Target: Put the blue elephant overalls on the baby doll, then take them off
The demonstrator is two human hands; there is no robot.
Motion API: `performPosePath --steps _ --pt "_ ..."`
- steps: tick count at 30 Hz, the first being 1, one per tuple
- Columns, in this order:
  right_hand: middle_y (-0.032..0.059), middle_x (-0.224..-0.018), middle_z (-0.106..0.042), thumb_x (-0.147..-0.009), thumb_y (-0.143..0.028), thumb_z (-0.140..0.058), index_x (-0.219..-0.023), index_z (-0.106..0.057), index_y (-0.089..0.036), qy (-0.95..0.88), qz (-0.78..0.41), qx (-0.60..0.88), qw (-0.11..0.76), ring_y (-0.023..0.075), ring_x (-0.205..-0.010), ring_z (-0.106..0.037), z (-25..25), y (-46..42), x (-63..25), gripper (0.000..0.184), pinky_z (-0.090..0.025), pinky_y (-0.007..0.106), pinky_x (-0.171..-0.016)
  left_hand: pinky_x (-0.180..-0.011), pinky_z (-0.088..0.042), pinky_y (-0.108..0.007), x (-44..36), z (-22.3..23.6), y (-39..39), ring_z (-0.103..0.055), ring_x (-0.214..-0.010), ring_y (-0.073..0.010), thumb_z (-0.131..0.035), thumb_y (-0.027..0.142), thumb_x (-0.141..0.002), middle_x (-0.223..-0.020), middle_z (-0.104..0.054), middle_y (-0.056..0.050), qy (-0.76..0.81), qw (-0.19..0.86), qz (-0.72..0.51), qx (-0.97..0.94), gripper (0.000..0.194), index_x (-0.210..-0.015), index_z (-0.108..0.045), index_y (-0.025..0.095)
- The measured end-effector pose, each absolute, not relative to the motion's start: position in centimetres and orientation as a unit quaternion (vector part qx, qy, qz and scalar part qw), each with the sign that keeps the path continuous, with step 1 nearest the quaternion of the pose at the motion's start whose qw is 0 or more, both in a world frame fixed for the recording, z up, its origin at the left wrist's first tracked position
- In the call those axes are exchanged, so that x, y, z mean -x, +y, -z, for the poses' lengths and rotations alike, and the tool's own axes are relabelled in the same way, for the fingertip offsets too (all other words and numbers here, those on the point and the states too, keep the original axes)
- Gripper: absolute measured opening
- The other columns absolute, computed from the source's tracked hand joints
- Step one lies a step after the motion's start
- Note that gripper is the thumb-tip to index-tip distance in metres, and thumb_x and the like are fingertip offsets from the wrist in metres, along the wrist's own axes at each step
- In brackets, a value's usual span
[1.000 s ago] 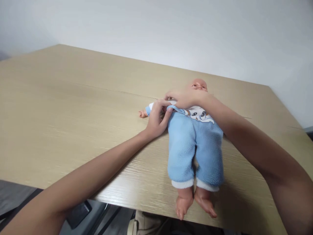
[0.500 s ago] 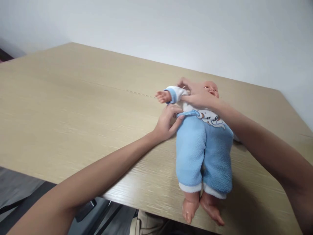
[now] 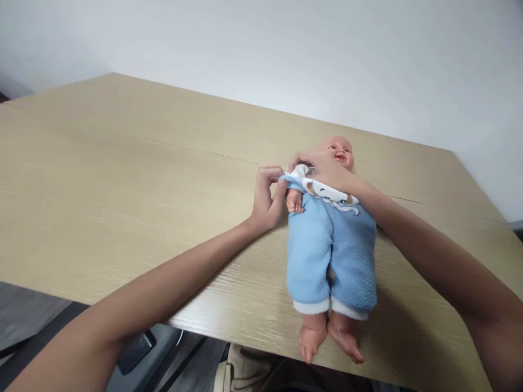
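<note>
A bald baby doll (image 3: 342, 146) lies on its back, feet towards me, in fleecy light blue trousers (image 3: 353, 256) with white hems. Its white top has an animal face (image 3: 333, 197) on the front. My left hand (image 3: 269, 196) pinches the blue cuff (image 3: 291, 181) of a white sleeve between thumb and fingers, just above the doll's small hand (image 3: 295, 201). Over the doll's chest, my right hand (image 3: 321, 167) has its fingers curled round the upper part of that sleeve (image 3: 301, 170). Its wrist and forearm cover part of the doll's chest.
The doll rests on a wide light wooden table (image 3: 143, 179), near its front edge. A pale wall (image 3: 286, 54) stands behind. Below the front edge are a grey chair (image 3: 151, 348) with a dark object on it and beige fabric (image 3: 249, 370).
The doll's arm, stretched out to the left before, now points down towards its feet. My left hand has gone from the top's blue lower edge to the sleeve cuff.
</note>
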State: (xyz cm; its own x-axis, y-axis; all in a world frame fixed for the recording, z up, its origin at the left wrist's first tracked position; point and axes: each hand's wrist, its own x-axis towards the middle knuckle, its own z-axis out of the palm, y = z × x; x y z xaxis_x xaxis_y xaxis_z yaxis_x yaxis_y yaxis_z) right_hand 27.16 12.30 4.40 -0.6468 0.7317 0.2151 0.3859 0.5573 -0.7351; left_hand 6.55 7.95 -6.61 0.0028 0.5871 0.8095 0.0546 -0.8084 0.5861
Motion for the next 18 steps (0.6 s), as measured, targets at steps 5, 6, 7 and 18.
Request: performPosePath --steps 5,6,7,18 --pt "0.0152 -0.134 -0.078 -0.098 -0.047 -0.075 -0.117 -0.076 -0.021 -0.833 -0.321 0.375 0.250 0.0331 -0.121 -0.074 -5.9 10.5 -28.1 0.033 -0.058 0.051 -0.112 -0.096 -0.054 -0.031 -7.3 6.1 8.1 -0.062 -0.107 -0.0205 -0.065 0.072 -0.111 -0.110 -0.064 -0.004 0.335 0.387 -0.629 -0.585 0.045 -0.113 -0.063 0.027" --pt "0.0155 -0.131 -0.079 -0.100 -0.050 -0.074 -0.119 -0.075 -0.021 -0.826 -0.306 0.400 0.253 0.0323 -0.118 -0.074 -6.2 9.9 -28.3 0.035 -0.059 0.049 -0.109 -0.094 -0.054 -0.029 -7.4 6.0 8.2 -0.063 -0.103 -0.0192 -0.069 0.072 -0.109 -0.107 -0.064 -0.003 0.333 0.418 -0.629 -0.565 0.046 -0.111 -0.063 0.026" --pt "0.0143 -0.124 -0.080 -0.102 -0.052 -0.074 -0.119 -0.074 -0.021 -0.817 -0.293 0.428 0.251 0.0314 -0.112 -0.074 -6.5 9.4 -28.6 0.036 -0.059 0.047 -0.104 -0.090 -0.054 -0.027 -7.4 6.0 8.4 -0.062 -0.097 -0.0178 -0.072 0.069 -0.108 -0.103 -0.065 -0.002 0.331 0.449 -0.631 -0.539 0.045 -0.110 -0.062 0.026" --pt "0.0001 -0.086 -0.069 -0.088 -0.053 -0.078 -0.092 -0.063 -0.026 -0.669 -0.416 0.497 0.365 0.0214 -0.081 -0.064 -2.2 8.3 -30.0 0.032 -0.050 0.032 -0.071 -0.081 -0.053 -0.017 -7.0 4.8 9.3 -0.065 -0.089 -0.0112 -0.075 0.031 -0.109 -0.101 -0.070 0.002 0.346 0.638 -0.542 -0.424 0.015 -0.106 -0.062 0.023"
